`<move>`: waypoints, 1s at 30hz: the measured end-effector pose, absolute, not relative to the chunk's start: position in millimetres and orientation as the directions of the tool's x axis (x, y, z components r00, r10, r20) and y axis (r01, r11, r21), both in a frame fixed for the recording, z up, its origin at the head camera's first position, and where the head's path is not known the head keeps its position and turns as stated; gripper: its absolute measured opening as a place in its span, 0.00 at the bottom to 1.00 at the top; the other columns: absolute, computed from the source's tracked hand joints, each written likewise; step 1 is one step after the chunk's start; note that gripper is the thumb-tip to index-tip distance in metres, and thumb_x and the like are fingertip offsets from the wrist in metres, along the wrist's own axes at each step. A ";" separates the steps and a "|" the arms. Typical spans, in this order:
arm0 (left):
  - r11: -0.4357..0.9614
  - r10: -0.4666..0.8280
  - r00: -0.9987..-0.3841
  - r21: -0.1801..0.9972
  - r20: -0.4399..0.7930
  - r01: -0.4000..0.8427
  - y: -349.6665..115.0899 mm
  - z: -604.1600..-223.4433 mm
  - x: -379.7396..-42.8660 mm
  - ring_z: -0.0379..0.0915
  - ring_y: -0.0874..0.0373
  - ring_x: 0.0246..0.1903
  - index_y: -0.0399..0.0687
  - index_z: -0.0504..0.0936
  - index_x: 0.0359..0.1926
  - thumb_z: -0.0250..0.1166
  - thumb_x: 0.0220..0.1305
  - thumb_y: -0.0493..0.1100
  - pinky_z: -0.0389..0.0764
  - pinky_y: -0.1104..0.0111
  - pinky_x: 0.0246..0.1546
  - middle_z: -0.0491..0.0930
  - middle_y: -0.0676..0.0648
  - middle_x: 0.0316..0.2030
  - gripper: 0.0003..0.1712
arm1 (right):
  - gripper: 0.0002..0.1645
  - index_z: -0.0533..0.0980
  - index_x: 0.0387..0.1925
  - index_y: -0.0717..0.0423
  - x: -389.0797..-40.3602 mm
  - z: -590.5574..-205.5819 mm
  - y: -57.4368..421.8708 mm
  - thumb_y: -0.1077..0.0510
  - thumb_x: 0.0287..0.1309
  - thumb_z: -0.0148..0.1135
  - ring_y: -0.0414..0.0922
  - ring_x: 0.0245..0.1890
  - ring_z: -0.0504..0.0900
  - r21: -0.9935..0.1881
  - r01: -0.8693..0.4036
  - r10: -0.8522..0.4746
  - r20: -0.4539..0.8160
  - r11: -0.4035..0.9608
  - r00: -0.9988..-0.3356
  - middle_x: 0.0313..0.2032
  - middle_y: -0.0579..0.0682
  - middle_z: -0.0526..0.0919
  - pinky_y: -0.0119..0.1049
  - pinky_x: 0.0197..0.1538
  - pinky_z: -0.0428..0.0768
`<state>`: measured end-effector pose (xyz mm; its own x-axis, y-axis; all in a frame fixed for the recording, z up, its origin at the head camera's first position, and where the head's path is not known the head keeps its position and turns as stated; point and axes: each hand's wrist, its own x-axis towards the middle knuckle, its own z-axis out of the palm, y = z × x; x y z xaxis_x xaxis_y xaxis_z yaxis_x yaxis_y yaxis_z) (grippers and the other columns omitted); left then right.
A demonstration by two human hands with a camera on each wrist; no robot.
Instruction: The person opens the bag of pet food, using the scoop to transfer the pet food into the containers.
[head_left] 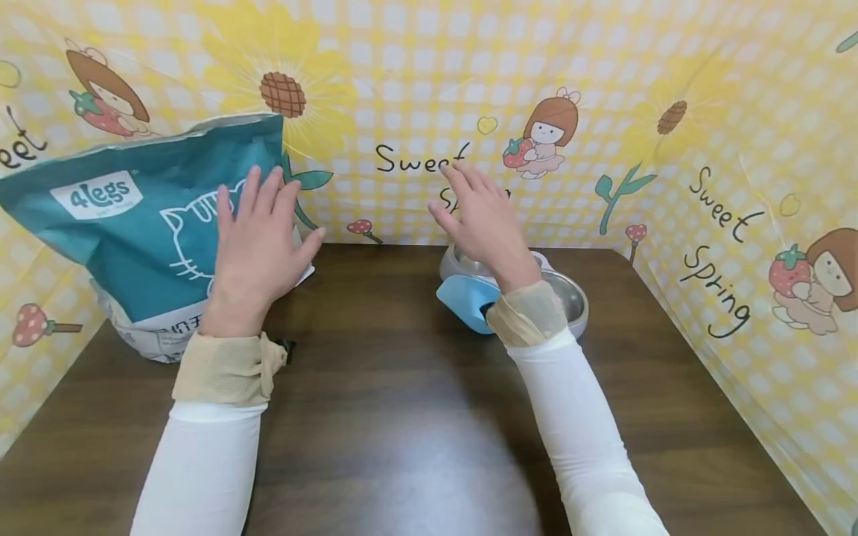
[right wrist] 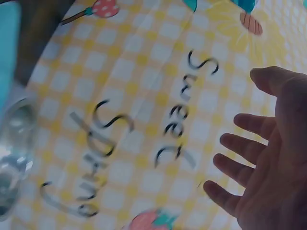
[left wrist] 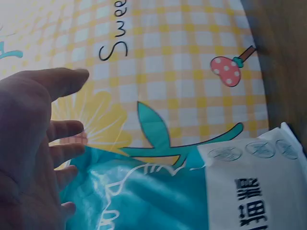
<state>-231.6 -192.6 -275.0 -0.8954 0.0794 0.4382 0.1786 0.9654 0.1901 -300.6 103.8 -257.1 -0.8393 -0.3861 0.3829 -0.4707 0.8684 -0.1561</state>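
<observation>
My left hand (head_left: 255, 242), its fingers spread and holding nothing, is in front of a teal and white pet food bag (head_left: 127, 253) at the left. In the left wrist view that hand (left wrist: 29, 143) appears beside the bag (left wrist: 153, 191); contact cannot be told. My right hand (head_left: 485, 219) is raised above a double pet bowl (head_left: 578, 320) with metal insides. Its fingers are extended and hold nothing, as the right wrist view of the hand (right wrist: 268, 153) shows. A light blue scoop (head_left: 465, 299) sits at the bowl's near side, partly hidden by my right wrist.
The brown wooden table (head_left: 375, 417) fills the foreground. A yellow checked cloth (head_left: 402, 74) printed with flowers and cartoon figures stands behind the table and along its sides. The bag is close to the left side of this cloth.
</observation>
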 end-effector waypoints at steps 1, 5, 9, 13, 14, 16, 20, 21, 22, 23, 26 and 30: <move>0.966 0.071 -0.892 0.192 0.446 0.173 -194.9 -272.6 -230.0 0.24 0.45 0.74 0.38 0.56 0.74 0.57 0.69 0.57 0.28 0.36 0.70 0.45 0.37 0.76 0.43 | 0.40 0.55 0.76 0.47 -303.1 -252.2 95.9 0.35 0.71 0.43 0.45 0.73 0.49 -0.138 -0.485 -0.405 0.384 0.863 -0.830 0.75 0.47 0.54 0.53 0.73 0.56; 0.966 0.020 -0.884 0.219 0.467 0.137 -207.5 -260.6 -224.1 0.21 0.45 0.74 0.39 0.53 0.76 0.58 0.68 0.55 0.26 0.36 0.69 0.42 0.37 0.77 0.44 | 0.38 0.54 0.76 0.47 -312.4 -234.1 61.7 0.37 0.72 0.43 0.43 0.73 0.48 -0.051 -0.538 -0.480 0.389 0.841 -0.786 0.76 0.46 0.53 0.50 0.74 0.57; 0.953 -0.049 -0.831 0.274 0.555 0.127 -221.6 -251.3 -215.8 0.27 0.46 0.74 0.38 0.55 0.75 0.61 0.66 0.51 0.24 0.36 0.69 0.44 0.38 0.77 0.44 | 0.36 0.55 0.75 0.45 -317.5 -218.3 24.1 0.40 0.72 0.44 0.43 0.73 0.49 0.028 -0.596 -0.557 0.393 0.802 -0.731 0.76 0.45 0.53 0.49 0.73 0.58; 0.939 -0.077 -0.739 0.298 0.669 0.171 -226.6 -248.1 -208.4 0.38 0.47 0.74 0.36 0.61 0.72 0.63 0.64 0.47 0.27 0.38 0.70 0.51 0.39 0.75 0.40 | 0.35 0.54 0.76 0.43 -322.1 -206.5 -7.2 0.39 0.72 0.41 0.41 0.73 0.49 0.090 -0.616 -0.599 0.377 0.782 -0.706 0.76 0.42 0.52 0.47 0.73 0.58; 0.939 -0.076 -0.724 0.294 0.686 0.179 -226.5 -247.4 -207.3 0.39 0.47 0.73 0.36 0.62 0.71 0.63 0.63 0.46 0.28 0.39 0.71 0.52 0.39 0.75 0.39 | 0.36 0.54 0.76 0.42 -323.7 -203.9 -13.4 0.38 0.72 0.41 0.40 0.73 0.49 0.102 -0.618 -0.606 0.373 0.780 -0.703 0.76 0.42 0.51 0.47 0.73 0.59; 0.940 -0.073 -0.708 0.286 0.703 0.187 -224.8 -246.3 -205.4 0.39 0.47 0.73 0.37 0.62 0.71 0.63 0.63 0.46 0.30 0.40 0.72 0.53 0.39 0.75 0.38 | 0.37 0.52 0.76 0.40 -326.6 -199.3 -24.1 0.36 0.72 0.39 0.39 0.73 0.48 0.118 -0.617 -0.612 0.360 0.778 -0.704 0.76 0.41 0.50 0.46 0.74 0.58; 0.947 -0.073 -0.693 0.268 0.717 0.177 -223.5 -243.3 -202.8 0.38 0.46 0.73 0.35 0.63 0.70 0.63 0.64 0.47 0.30 0.39 0.71 0.54 0.38 0.74 0.38 | 0.38 0.50 0.77 0.38 -330.3 -189.4 -43.6 0.34 0.72 0.38 0.38 0.73 0.47 0.148 -0.620 -0.628 0.343 0.771 -0.699 0.76 0.39 0.49 0.43 0.75 0.55; 0.948 -0.078 -0.698 0.270 0.712 0.169 -224.0 -242.3 -202.2 0.37 0.46 0.73 0.35 0.63 0.70 0.63 0.64 0.47 0.30 0.38 0.71 0.54 0.37 0.74 0.38 | 0.38 0.49 0.77 0.37 -330.1 -187.2 -47.9 0.34 0.72 0.38 0.38 0.73 0.47 0.150 -0.624 -0.632 0.339 0.767 -0.697 0.76 0.39 0.49 0.43 0.75 0.56; 0.950 -0.086 -0.705 0.272 0.704 0.155 -225.4 -241.7 -201.8 0.36 0.46 0.74 0.35 0.62 0.70 0.62 0.64 0.47 0.29 0.38 0.70 0.53 0.37 0.74 0.38 | 0.37 0.49 0.77 0.37 -329.5 -185.1 -52.0 0.34 0.72 0.37 0.37 0.73 0.46 0.151 -0.629 -0.638 0.333 0.763 -0.694 0.76 0.38 0.49 0.43 0.75 0.55; 0.951 -0.094 -0.711 0.273 0.697 0.142 -227.4 -241.0 -201.7 0.35 0.46 0.74 0.35 0.62 0.71 0.62 0.64 0.47 0.28 0.37 0.70 0.53 0.37 0.74 0.39 | 0.37 0.49 0.77 0.37 -329.1 -183.3 -56.3 0.34 0.72 0.37 0.37 0.74 0.46 0.151 -0.635 -0.644 0.328 0.758 -0.691 0.76 0.38 0.48 0.43 0.75 0.55; 0.952 -0.123 -0.716 0.286 0.688 0.112 -234.1 -238.8 -200.0 0.33 0.47 0.74 0.36 0.61 0.71 0.61 0.63 0.48 0.25 0.36 0.68 0.53 0.37 0.74 0.39 | 0.38 0.47 0.77 0.37 -325.9 -179.6 -69.2 0.34 0.72 0.36 0.37 0.74 0.43 0.163 -0.645 -0.660 0.300 0.747 -0.689 0.77 0.38 0.46 0.43 0.75 0.55; 0.954 -0.154 -0.658 0.284 0.737 0.094 -244.3 -234.5 -193.9 0.34 0.49 0.74 0.36 0.64 0.70 0.61 0.63 0.48 0.27 0.36 0.68 0.55 0.39 0.73 0.37 | 0.39 0.44 0.78 0.39 -321.7 -178.8 -88.4 0.34 0.72 0.34 0.38 0.74 0.41 0.210 -0.656 -0.688 0.272 0.725 -0.673 0.77 0.39 0.43 0.43 0.76 0.52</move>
<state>-193.9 -244.3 -234.5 -0.6584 -0.1543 0.7367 0.0942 0.9542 0.2841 -321.7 -88.4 -178.8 -0.6729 -0.6878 0.2721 -0.6561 0.7249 0.2097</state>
